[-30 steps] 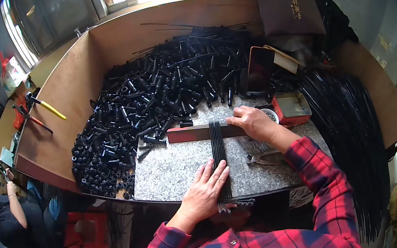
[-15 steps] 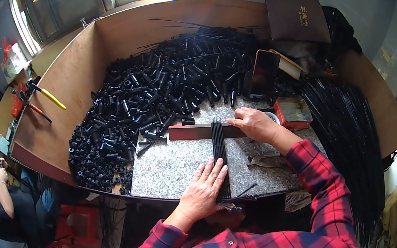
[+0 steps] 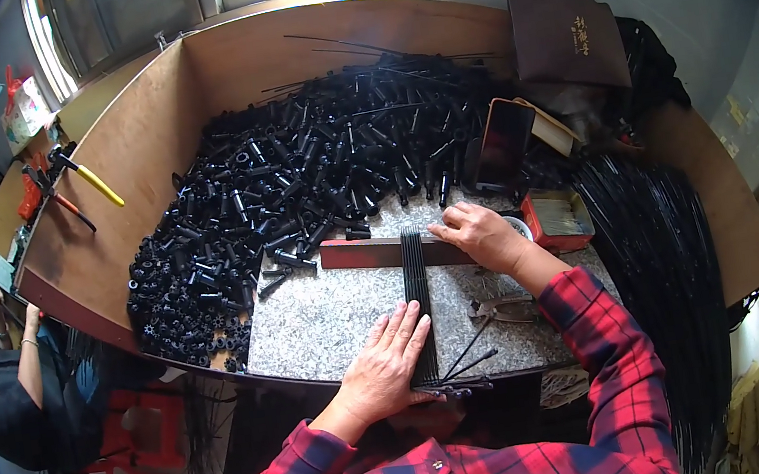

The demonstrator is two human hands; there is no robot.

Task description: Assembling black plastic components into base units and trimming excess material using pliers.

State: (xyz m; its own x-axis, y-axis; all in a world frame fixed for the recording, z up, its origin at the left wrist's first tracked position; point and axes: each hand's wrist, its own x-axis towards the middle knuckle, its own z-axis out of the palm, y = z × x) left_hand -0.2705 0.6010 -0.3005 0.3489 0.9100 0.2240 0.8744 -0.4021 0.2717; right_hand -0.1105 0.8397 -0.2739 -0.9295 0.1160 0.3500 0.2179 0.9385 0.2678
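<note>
A flat row of thin black rods (image 3: 416,280) lies on a speckled stone slab (image 3: 324,326), its far end across a reddish wooden bar (image 3: 367,253). My left hand (image 3: 386,361) lies flat, fingers spread, against the near left side of the rods. My right hand (image 3: 483,235) rests on the right part of the bar, fingers bent, beside the far end of the rods. A few loose black rods (image 3: 468,364) lie on the slab near its front edge.
A big heap of black plastic tubes (image 3: 295,181) fills the wooden-walled bench behind the slab. Long black rods (image 3: 667,237) are stacked at the right, beside a red tray (image 3: 559,218). Pliers (image 3: 499,309) lie on the slab. A person (image 3: 6,382) sits at lower left.
Both hands stay in place on the rods and the bar. The camera view has shifted slightly; nothing was picked up or let go.
</note>
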